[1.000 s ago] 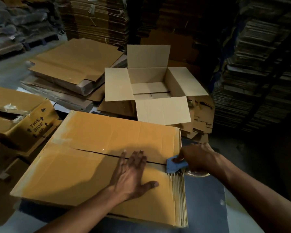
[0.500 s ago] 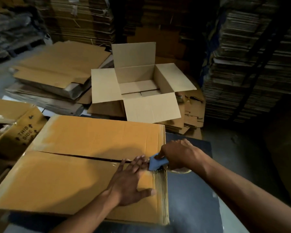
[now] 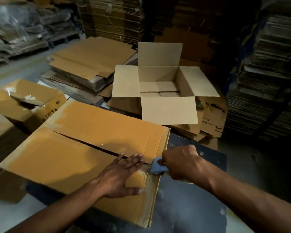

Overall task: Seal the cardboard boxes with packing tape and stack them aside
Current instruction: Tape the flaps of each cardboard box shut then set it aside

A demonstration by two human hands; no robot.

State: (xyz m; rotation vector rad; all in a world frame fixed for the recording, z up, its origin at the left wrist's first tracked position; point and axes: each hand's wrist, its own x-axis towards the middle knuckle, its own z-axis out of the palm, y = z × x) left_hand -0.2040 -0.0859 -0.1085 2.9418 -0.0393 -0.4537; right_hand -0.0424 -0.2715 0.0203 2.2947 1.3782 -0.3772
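Note:
A large brown cardboard box lies on a dark table, its two top flaps folded down with a dark seam between them. My left hand presses flat on the flaps at the seam's right end, fingers straight. My right hand grips a blue tape dispenser at the box's right edge, on the seam. A short strip of clear tape runs from the dispenser under my left fingertips.
An open empty box stands behind on flattened cardboard. A damaged box marked THIS SIDE UP sits at the left. Flat cardboard sheets lie behind, and tall cardboard stacks fill the right and back.
My left hand slid right along the seam toward the dispenser. My right hand stays at the box's right edge with the dispenser. The camera view shifted.

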